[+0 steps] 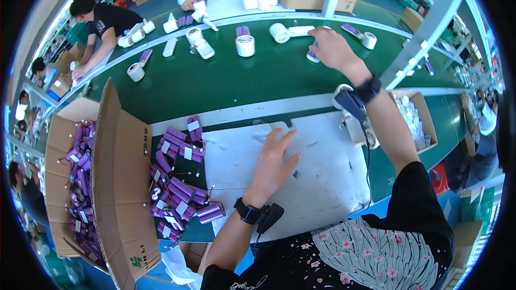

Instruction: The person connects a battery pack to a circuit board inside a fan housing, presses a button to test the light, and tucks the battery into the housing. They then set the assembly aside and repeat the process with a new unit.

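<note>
My left hand (pixel 272 167) hovers over the grey-white work mat (pixel 322 182) with its fingers spread and nothing in them. Beyond the mat, my right hand (pixel 334 49) reaches over the green conveyor belt (pixel 183 91). Its thumb and forefinger are apart; the other fingers are partly hidden. Just under the thumb shows a small purple-and-white battery pack (pixel 313 57), which does not look gripped. By the fingertips, a white wrapped pack (pixel 301 31) lies against a white tape roll (pixel 280 33). Purple battery packs (pixel 180 190) with wires and white labels are heaped left of the mat.
A cardboard box (pixel 121 193) of purple packs stands at left. A white tape dispenser (pixel 356 123) sits beneath my right forearm, beside a carton (pixel 424 113) of small white pieces. A metal post (pixel 430 27) rises at right. Co-workers sit across the belt near more tape rolls (pixel 245 46).
</note>
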`<state>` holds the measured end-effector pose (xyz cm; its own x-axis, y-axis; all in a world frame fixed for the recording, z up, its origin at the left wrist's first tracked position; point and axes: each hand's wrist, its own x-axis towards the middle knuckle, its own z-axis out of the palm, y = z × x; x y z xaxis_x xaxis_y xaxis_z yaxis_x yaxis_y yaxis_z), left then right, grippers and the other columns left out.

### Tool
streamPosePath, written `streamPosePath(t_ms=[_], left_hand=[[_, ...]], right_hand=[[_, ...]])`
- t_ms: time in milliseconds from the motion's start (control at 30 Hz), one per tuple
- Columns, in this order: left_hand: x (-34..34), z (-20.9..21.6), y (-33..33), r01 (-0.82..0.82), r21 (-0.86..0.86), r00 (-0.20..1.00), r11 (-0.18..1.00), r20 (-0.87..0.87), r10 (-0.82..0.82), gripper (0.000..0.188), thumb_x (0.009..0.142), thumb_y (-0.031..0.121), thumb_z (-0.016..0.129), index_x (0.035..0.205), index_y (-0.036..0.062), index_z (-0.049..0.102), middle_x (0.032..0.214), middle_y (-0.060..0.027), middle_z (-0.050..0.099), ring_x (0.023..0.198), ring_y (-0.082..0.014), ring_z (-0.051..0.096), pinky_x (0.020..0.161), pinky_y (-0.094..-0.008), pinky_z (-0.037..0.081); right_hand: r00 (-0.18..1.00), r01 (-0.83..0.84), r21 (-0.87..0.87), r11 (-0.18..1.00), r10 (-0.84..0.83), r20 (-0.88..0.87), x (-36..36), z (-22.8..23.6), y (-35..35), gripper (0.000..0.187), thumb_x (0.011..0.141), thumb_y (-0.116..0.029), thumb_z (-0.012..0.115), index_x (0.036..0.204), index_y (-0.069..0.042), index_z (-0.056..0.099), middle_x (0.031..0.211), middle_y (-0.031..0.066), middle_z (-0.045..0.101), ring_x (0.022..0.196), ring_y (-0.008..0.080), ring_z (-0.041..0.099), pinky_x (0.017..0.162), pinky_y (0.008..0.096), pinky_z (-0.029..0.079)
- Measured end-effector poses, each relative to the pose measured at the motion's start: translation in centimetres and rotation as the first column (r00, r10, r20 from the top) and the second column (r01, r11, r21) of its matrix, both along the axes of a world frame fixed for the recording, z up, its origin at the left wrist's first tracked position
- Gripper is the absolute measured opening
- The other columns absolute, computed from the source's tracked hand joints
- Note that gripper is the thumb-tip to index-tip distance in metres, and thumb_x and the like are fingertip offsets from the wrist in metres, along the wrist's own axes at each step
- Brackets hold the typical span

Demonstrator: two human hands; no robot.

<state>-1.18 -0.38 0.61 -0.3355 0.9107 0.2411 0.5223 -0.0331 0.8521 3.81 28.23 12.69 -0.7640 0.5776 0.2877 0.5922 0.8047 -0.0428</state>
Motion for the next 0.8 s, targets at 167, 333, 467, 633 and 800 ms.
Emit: streamPosePath(t_ms=[167,333,467,633,800], left_hand=[[-0.2,-2.1,-0.3,-0.078,0.076,0.991,0.994,-0.104,0.085,0.05,0.08,0.008,0.073,0.128,0.0091,0.058,0.133,-0.0199,0.048,0.082,-0.0222,0.062,0.071,-0.0317,0.054],[0.2,-0.8,0.1,-0.035,0.06,0.999,0.998,0.041,0.032,0.045,0.081,0.008,0.072,0.124,0.008,0.059,0.131,-0.0215,0.048,0.085,-0.0305,0.063,0.077,-0.0384,0.054],[-0.2,-1.2,-0.6,-0.053,-0.009,0.994,0.999,0.096,0.054,0.043,0.081,0.009,0.07,0.122,0.0066,0.058,0.13,-0.0246,0.046,0.097,-0.0419,0.062,0.086,-0.0452,0.053],[-0.1,-0.6,-0.3,-0.012,-0.008,0.993,1.0,0.121,0.013,0.042,0.082,0.008,0.069,0.122,0.0058,0.058,0.13,-0.0245,0.045,0.102,-0.0418,0.06,0.086,-0.0455,0.052],[-0.3,-2.1,-0.3,-0.096,0.105,0.995,0.99,-0.03,0.1,0.039,0.083,0.009,0.07,0.121,0.0066,0.059,0.127,-0.0217,0.051,0.079,-0.0305,0.064,0.073,-0.0393,0.054]], right_hand=[[1.0,-0.02,0.068,0.998,0.02,0.003,-6.1,-7.7,11.9,0.037,0.08,-0.004,0.055,0.117,0.001,0.056,0.119,0.0241,0.058,0.11,0.0407,0.059,0.092,0.0473,0.05],[0.973,0.056,0.161,0.985,-0.09,0.213,-5.4,-9.8,23.5,0.037,0.079,-0.004,0.059,0.116,-0.001,0.058,0.12,0.0217,0.06,0.116,0.0384,0.056,0.098,0.0468,0.046],[0.912,0.282,0.005,0.959,-0.27,0.309,-8.6,-8.6,18.0,0.03,0.078,-0.008,0.064,0.108,-0.007,0.064,0.116,0.0183,0.063,0.113,0.0366,0.058,0.095,0.0464,0.047],[0.927,-0.031,0.186,0.982,-0.041,0.373,-6.8,-4.3,14.3,0.028,0.076,-0.012,0.066,0.104,-0.011,0.068,0.106,0.0174,0.066,0.104,0.0363,0.061,0.09,0.0468,0.049],[0.946,-0.292,0.093,0.952,0.274,0.17,-3.9,-4.3,2.6,0.025,0.078,-0.009,0.062,0.102,-0.005,0.065,0.094,0.0212,0.065,0.091,0.0385,0.063,0.081,0.0475,0.051]])
